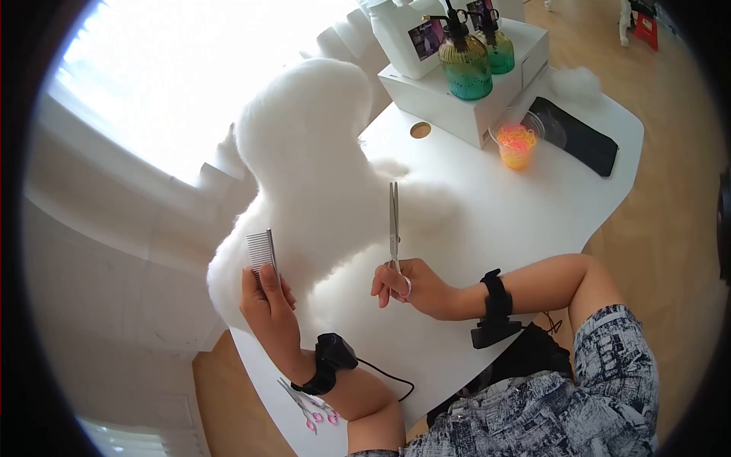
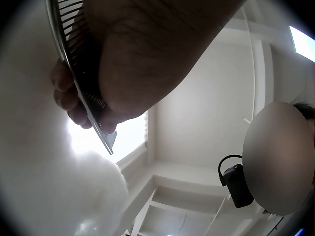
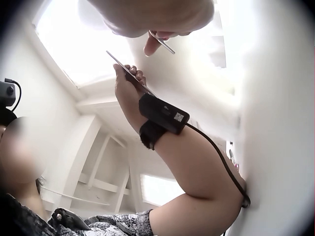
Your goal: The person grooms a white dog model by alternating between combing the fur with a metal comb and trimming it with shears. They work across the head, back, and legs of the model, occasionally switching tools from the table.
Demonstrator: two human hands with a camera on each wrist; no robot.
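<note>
Gripping a comb (image 1: 261, 251) upright, left hand (image 1: 268, 305); right hand (image 1: 411, 288) clasping scissors (image 1: 394, 228), blades up, beside white fur (image 1: 304, 167).

I see two tinted spray bottles (image 1: 466, 67) on a white box (image 1: 487, 107), a cup of orange bands (image 1: 517, 145) (just beside it), a black pouch (image 1: 579, 137), and pink-handled scissors (image 1: 308, 407) at the table edge.
</note>
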